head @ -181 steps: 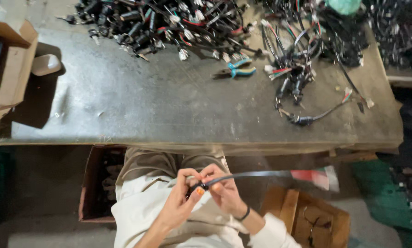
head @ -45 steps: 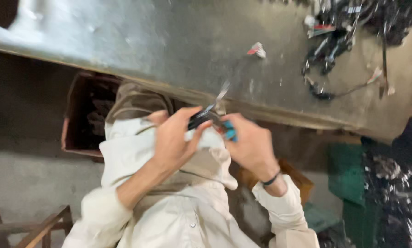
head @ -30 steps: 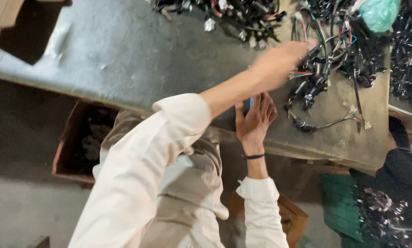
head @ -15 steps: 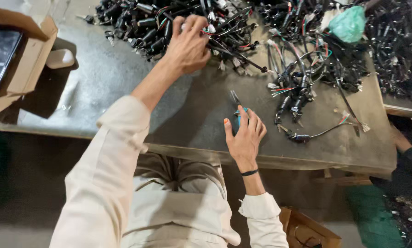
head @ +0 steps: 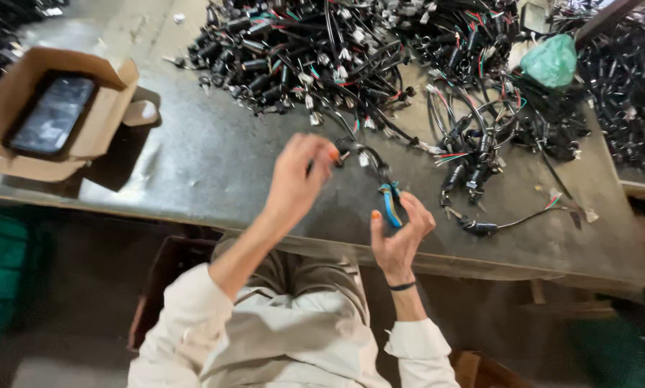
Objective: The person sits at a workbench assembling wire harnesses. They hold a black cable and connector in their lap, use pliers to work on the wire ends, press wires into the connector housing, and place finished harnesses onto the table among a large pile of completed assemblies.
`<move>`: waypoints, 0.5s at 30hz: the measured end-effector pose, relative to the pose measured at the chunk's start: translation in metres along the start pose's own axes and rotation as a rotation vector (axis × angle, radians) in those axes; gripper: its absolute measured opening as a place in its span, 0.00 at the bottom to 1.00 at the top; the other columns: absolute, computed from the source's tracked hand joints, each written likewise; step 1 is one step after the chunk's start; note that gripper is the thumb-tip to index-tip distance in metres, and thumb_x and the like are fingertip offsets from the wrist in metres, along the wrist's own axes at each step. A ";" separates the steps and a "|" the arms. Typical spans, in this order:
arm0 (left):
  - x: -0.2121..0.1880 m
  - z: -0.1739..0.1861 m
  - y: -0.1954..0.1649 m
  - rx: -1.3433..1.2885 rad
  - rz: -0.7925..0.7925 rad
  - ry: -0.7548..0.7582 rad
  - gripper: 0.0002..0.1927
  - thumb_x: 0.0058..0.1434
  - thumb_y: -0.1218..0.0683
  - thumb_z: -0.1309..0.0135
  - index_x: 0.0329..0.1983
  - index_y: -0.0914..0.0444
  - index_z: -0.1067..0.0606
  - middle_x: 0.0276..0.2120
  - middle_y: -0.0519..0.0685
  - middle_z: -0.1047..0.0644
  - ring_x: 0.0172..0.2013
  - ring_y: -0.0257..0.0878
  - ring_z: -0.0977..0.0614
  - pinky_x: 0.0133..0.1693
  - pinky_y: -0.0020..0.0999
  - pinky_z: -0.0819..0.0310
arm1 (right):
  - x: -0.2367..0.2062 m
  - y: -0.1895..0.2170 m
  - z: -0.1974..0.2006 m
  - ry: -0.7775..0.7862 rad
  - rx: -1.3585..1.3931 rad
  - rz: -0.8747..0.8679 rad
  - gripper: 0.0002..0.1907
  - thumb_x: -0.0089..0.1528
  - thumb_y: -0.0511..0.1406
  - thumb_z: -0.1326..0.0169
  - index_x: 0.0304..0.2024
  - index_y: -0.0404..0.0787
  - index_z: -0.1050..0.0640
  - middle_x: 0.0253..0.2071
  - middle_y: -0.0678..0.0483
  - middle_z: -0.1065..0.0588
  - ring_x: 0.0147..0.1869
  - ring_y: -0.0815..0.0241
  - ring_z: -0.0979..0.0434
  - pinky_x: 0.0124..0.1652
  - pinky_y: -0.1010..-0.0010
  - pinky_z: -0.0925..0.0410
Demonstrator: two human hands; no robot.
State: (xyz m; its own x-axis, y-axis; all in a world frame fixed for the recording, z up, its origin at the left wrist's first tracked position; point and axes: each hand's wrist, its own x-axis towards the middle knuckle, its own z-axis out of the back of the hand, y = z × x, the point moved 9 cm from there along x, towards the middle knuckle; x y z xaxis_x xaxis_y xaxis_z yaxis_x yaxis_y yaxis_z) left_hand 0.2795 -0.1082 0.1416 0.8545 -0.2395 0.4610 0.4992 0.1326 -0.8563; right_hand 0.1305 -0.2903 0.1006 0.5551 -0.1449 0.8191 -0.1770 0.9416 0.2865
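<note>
The left hand (head: 297,176) is raised over the near part of the grey table (head: 193,165), its fingertips pressed together in a pinch on one end of a black cable (head: 362,152) with a small white plug at its tip. The cable arcs from that pinch over toward the right hand (head: 398,230), which sits just above the table's near edge with the palm up and the fingers loosely curled around a pair of pliers (head: 390,203) with blue handles; the thumb stands apart from the other fingers, and the pliers' handles lie between them. Whether the far end of the cable touches the pliers cannot be told. At the far side of the table lies a big heap of black cables (head: 315,50) with red, green and white wire ends, and a second tangle (head: 480,136) lies at the table's right side, just beyond the right hand. A crumpled green bag (head: 552,61) rests on that tangle toward the table's far right corner. On the table's left end sits an open cardboard box (head: 99,122) with a dark phone (head: 49,115) lying inside it. The person wears a pale long-sleeved shirt and a dark band on the right wrist.
</note>
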 end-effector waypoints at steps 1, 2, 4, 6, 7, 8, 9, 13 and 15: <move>-0.018 -0.013 -0.021 0.035 -0.140 0.075 0.04 0.65 0.59 0.49 0.38 0.60 0.22 0.34 0.51 0.23 0.37 0.49 0.21 0.41 0.42 0.26 | -0.003 0.006 0.009 -0.048 0.058 0.027 0.31 0.65 0.39 0.37 0.64 0.34 0.36 0.61 0.47 0.33 0.66 0.45 0.36 0.65 0.53 0.41; -0.044 -0.026 -0.041 0.071 -0.278 0.150 0.05 0.62 0.58 0.47 0.36 0.57 0.20 0.35 0.49 0.21 0.39 0.50 0.20 0.43 0.43 0.26 | -0.005 0.011 0.017 -0.096 0.118 0.056 0.31 0.67 0.38 0.36 0.64 0.35 0.37 0.60 0.49 0.35 0.66 0.44 0.36 0.64 0.53 0.39; -0.106 -0.079 -0.036 -0.043 -0.049 0.642 0.13 0.63 0.51 0.42 0.47 0.61 0.21 0.35 0.58 0.22 0.37 0.58 0.20 0.39 0.50 0.28 | -0.012 0.019 0.006 0.297 0.279 0.095 0.25 0.56 0.34 0.38 0.56 0.41 0.26 0.58 0.49 0.29 0.55 0.51 0.27 0.54 0.58 0.32; -0.155 -0.084 -0.028 0.038 0.037 0.743 0.15 0.72 0.48 0.44 0.41 0.66 0.26 0.33 0.58 0.24 0.37 0.58 0.21 0.40 0.50 0.29 | -0.015 0.017 0.010 0.488 0.297 0.113 0.23 0.51 0.28 0.41 0.49 0.46 0.19 0.57 0.51 0.26 0.50 0.54 0.22 0.48 0.62 0.27; -0.172 -0.080 -0.029 -0.020 0.012 0.772 0.13 0.71 0.50 0.45 0.46 0.66 0.28 0.34 0.58 0.24 0.38 0.57 0.21 0.40 0.49 0.28 | -0.014 0.011 0.019 0.466 0.232 0.086 0.22 0.51 0.25 0.44 0.47 0.46 0.19 0.58 0.52 0.26 0.51 0.54 0.21 0.48 0.63 0.27; -0.187 -0.073 -0.030 -0.077 -0.018 0.809 0.14 0.71 0.52 0.46 0.52 0.66 0.29 0.35 0.58 0.24 0.39 0.57 0.21 0.41 0.48 0.28 | -0.013 0.005 0.028 0.436 0.163 0.053 0.23 0.51 0.21 0.46 0.45 0.47 0.18 0.58 0.54 0.26 0.52 0.53 0.21 0.48 0.64 0.26; -0.196 -0.067 -0.031 -0.135 -0.056 0.846 0.17 0.70 0.54 0.47 0.58 0.66 0.30 0.36 0.58 0.24 0.39 0.57 0.21 0.42 0.47 0.27 | -0.011 0.000 0.036 0.449 0.099 0.053 0.21 0.51 0.23 0.44 0.45 0.46 0.19 0.57 0.53 0.25 0.51 0.53 0.21 0.47 0.63 0.26; -0.194 -0.026 -0.024 0.170 -0.222 0.704 0.31 0.67 0.58 0.48 0.72 0.69 0.39 0.37 0.58 0.24 0.36 0.56 0.21 0.37 0.46 0.27 | -0.013 -0.007 0.054 0.571 -0.018 0.058 0.16 0.52 0.26 0.40 0.42 0.43 0.20 0.50 0.53 0.23 0.47 0.50 0.21 0.44 0.62 0.27; -0.170 0.004 -0.028 0.357 -0.347 0.460 0.29 0.66 0.60 0.48 0.71 0.67 0.35 0.38 0.57 0.24 0.36 0.53 0.20 0.36 0.43 0.25 | -0.020 -0.002 0.054 0.620 0.037 -0.012 0.14 0.54 0.26 0.41 0.42 0.42 0.21 0.46 0.53 0.22 0.45 0.50 0.19 0.41 0.63 0.26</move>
State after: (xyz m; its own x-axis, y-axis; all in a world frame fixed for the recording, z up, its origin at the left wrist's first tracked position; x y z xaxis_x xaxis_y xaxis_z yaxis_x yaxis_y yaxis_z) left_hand 0.1203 -0.0669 0.0883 0.5274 -0.6998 0.4819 0.8180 0.2647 -0.5107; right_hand 0.0756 -0.3060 0.1107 0.9242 0.0591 0.3774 -0.1899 0.9283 0.3197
